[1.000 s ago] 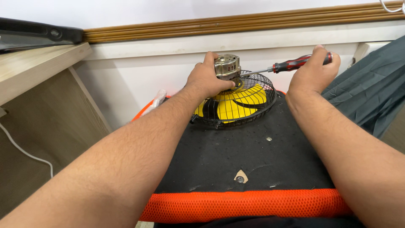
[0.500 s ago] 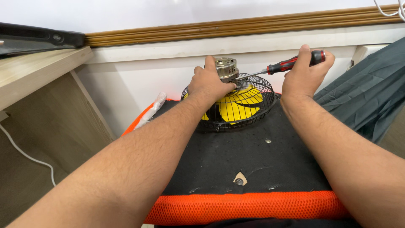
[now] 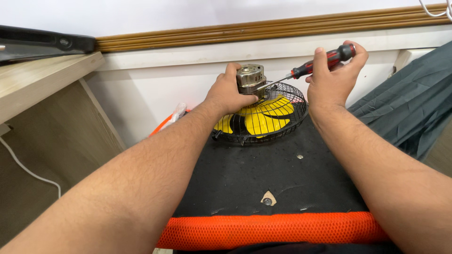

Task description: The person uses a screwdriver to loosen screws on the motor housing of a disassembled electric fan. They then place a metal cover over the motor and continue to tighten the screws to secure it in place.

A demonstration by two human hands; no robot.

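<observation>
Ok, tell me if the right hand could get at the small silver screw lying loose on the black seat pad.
Probably yes: the small silver screw lies uncovered on the black seat pad, just beneath the right forearm, but the right hand holds a red-and-black screwdriver.

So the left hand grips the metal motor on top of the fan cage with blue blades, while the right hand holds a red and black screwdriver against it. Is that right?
Not quite: the head view shows yellow blades, not blue. The rest holds: the left hand grips the metal motor on the fan cage, and the right hand holds the red and black screwdriver against it.

Soft, even light is filling the scene brightly, casting only faint shadows; wide-angle distortion is stretching the edges, and focus is perhaps softening slightly there.
</observation>
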